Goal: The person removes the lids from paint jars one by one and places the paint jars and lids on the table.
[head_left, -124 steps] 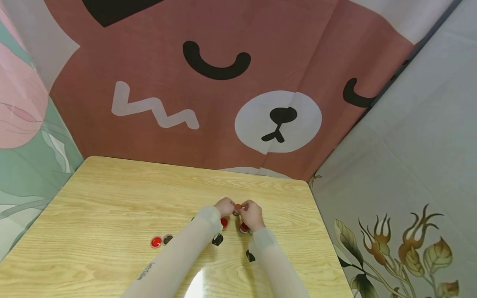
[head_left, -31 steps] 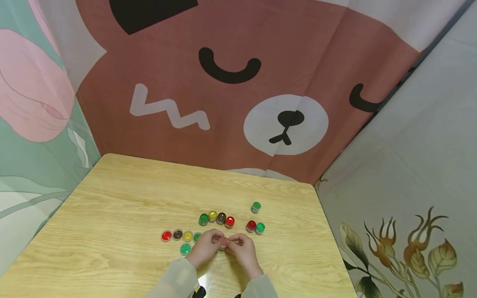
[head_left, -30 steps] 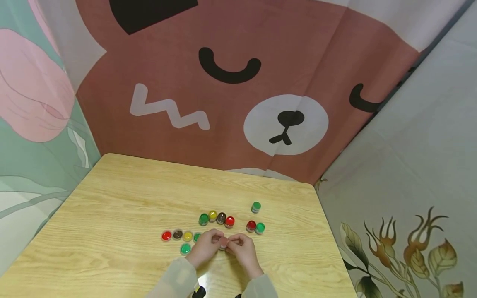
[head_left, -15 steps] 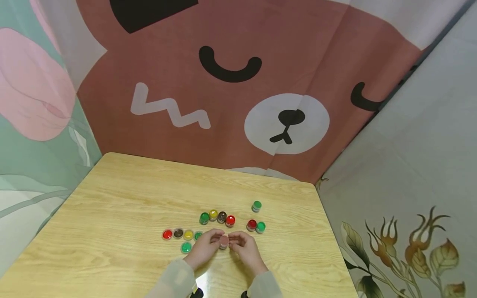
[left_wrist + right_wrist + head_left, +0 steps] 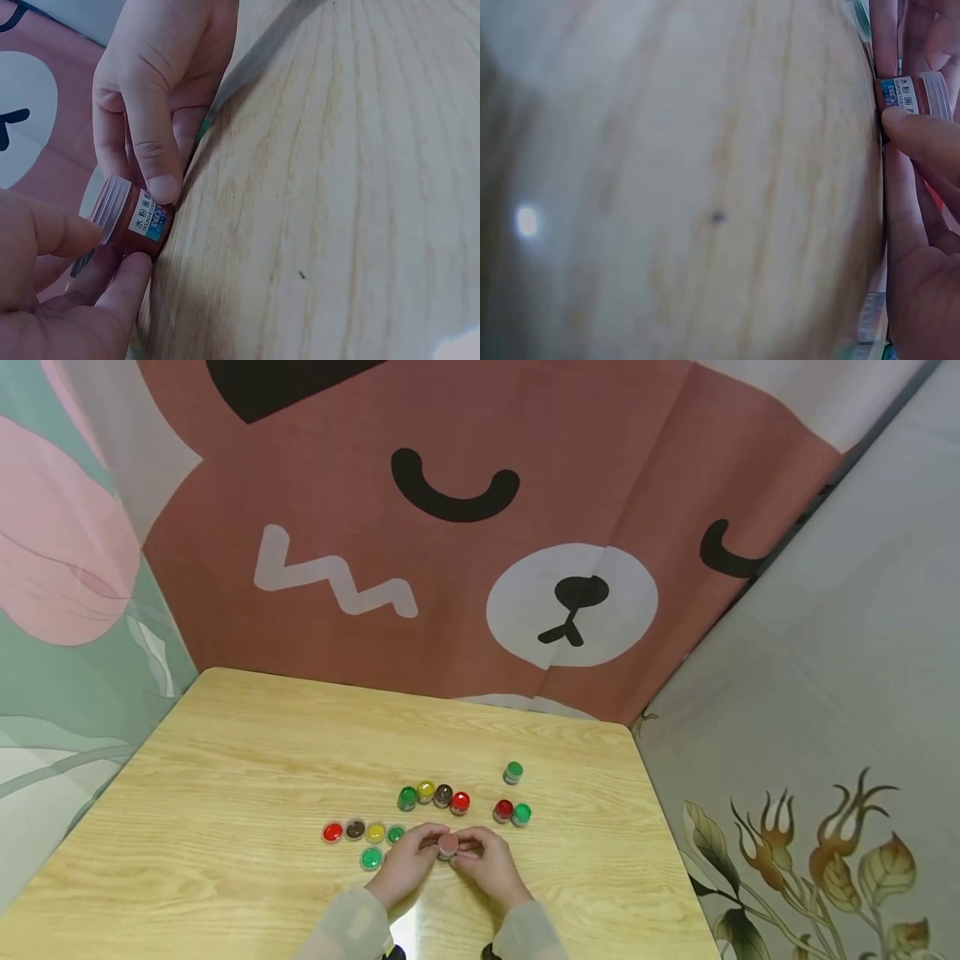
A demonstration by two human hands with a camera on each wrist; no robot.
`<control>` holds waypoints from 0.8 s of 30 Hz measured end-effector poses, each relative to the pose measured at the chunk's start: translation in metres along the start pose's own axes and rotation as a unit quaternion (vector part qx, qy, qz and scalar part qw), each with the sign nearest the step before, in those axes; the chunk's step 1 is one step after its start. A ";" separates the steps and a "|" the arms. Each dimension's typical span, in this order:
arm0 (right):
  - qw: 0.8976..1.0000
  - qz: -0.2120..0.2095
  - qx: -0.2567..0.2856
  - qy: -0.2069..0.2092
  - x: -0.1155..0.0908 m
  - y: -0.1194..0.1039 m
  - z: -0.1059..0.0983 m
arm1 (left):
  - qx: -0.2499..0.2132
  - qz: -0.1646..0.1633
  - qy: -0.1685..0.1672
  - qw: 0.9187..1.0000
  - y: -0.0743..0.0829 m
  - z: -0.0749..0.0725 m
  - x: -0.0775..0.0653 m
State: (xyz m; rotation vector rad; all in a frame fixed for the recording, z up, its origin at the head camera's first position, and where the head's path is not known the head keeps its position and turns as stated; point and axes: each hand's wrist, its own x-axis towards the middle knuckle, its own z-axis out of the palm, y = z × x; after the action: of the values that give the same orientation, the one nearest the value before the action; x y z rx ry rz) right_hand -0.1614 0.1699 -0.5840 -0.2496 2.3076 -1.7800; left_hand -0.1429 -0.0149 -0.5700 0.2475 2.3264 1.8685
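A small reddish-brown gouache paint jar (image 5: 447,847) sits upright on the table near the person, between both hands. Its ridged clear-edged lid (image 5: 115,206) is on, and a printed label (image 5: 145,214) faces the person. The left hand (image 5: 405,865) holds the jar from the left; in the left wrist view its fingers lie at the lid and low on the side. From the right, the right hand (image 5: 489,865) pinches the jar, thumb (image 5: 906,122) against the label. The fingertips behind the jar are partly hidden.
Beyond the hands stand glossy-topped jars: green (image 5: 407,798), yellow (image 5: 426,791), brown (image 5: 443,795) and red (image 5: 461,802). Dark red (image 5: 503,811) and light green (image 5: 521,814) jars are to the right, a green-topped jar (image 5: 513,772) behind. Several flat paint-coloured lids (image 5: 333,832) lie left.
Both hands have come from the back of the table towards the person with the brown jar. Within the last second, the right fingers left the lid, then closed on the jar's side.
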 end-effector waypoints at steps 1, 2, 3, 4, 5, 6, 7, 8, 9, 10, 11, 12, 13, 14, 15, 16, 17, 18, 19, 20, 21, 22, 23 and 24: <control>1.000 0.000 0.000 0.001 0.000 0.000 0.000 | -0.001 -0.002 0.000 1.000 -0.001 0.000 0.000; 1.000 0.001 0.001 0.001 0.000 0.001 0.001 | -0.002 -0.002 -0.001 1.000 -0.002 0.000 -0.001; 1.000 0.001 0.004 0.002 0.000 0.001 0.001 | 0.000 -0.003 -0.001 1.000 -0.002 0.000 -0.001; 1.000 0.002 0.007 0.002 0.000 0.002 0.001 | 0.000 -0.001 0.000 1.000 -0.003 0.000 -0.001; 1.000 -0.001 0.009 0.003 0.000 0.002 0.001 | 0.001 0.000 0.000 1.000 -0.003 0.000 -0.002; 1.000 0.000 0.010 0.004 0.000 0.003 0.001 | 0.005 0.002 0.003 1.000 -0.004 0.000 -0.002; 1.000 0.001 0.010 0.005 0.000 0.003 0.001 | 0.005 0.001 0.004 1.000 -0.004 0.000 -0.003; 1.000 0.002 0.011 0.006 0.000 0.004 0.001 | 0.007 0.002 0.007 1.000 -0.004 -0.001 -0.003; 1.000 0.003 0.011 0.007 0.000 0.004 0.001 | 0.009 0.002 0.010 1.000 -0.004 -0.001 -0.004; 1.000 0.005 0.013 0.007 0.001 0.004 0.001 | 0.013 0.004 0.013 1.000 -0.005 -0.001 -0.004; 1.000 0.004 0.014 0.008 0.001 0.005 0.001 | 0.014 0.002 0.016 1.000 -0.005 0.000 -0.005; 1.000 0.007 0.017 0.008 0.001 0.005 0.000 | 0.016 0.001 0.019 1.000 -0.005 0.000 -0.005; 1.000 0.008 0.021 0.008 0.001 0.006 0.000 | 0.015 0.001 0.020 1.000 -0.005 0.000 -0.005; 1.000 0.008 0.025 0.008 0.002 0.006 0.000 | 0.016 0.002 0.022 1.000 -0.005 0.000 -0.005; 1.000 0.007 0.029 0.007 0.002 0.007 0.000 | 0.015 0.005 0.023 1.000 -0.005 0.000 -0.005; 0.999 0.006 0.032 0.007 0.002 0.007 0.000 | 0.014 0.008 0.023 1.000 -0.004 0.000 -0.005; 0.999 0.007 0.034 0.007 0.002 0.008 0.000 | 0.013 0.011 0.023 1.000 -0.004 0.001 -0.005; 0.999 0.008 0.035 0.007 0.002 0.008 0.000 | 0.014 0.015 0.022 1.000 -0.003 0.001 -0.005; 0.999 0.008 0.035 0.008 0.003 0.009 0.000 | 0.019 0.020 0.022 0.999 -0.003 0.001 -0.005; 0.999 0.008 0.034 0.008 0.003 0.009 0.000 | 0.025 0.024 0.022 0.999 -0.003 0.001 -0.005; 0.999 0.008 0.033 0.009 0.003 0.009 0.000 | 0.034 0.030 0.023 0.999 -0.002 0.001 -0.005; 0.999 0.010 0.032 0.009 0.003 0.009 0.000 | 0.042 0.030 0.023 0.998 -0.002 0.002 -0.004; 0.999 0.011 0.031 0.010 0.003 0.009 0.000 | 0.050 0.030 0.024 0.998 -0.003 0.002 -0.004; 0.999 0.009 0.029 0.010 0.003 0.010 0.000 | 0.055 0.029 0.025 0.998 -0.003 0.002 -0.004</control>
State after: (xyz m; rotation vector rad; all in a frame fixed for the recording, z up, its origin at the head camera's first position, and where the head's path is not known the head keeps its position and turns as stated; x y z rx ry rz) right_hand -0.1646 0.1712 -0.5938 -0.2001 2.2597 -1.8460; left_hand -0.1387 -0.0145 -0.5731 0.2876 2.4841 1.7949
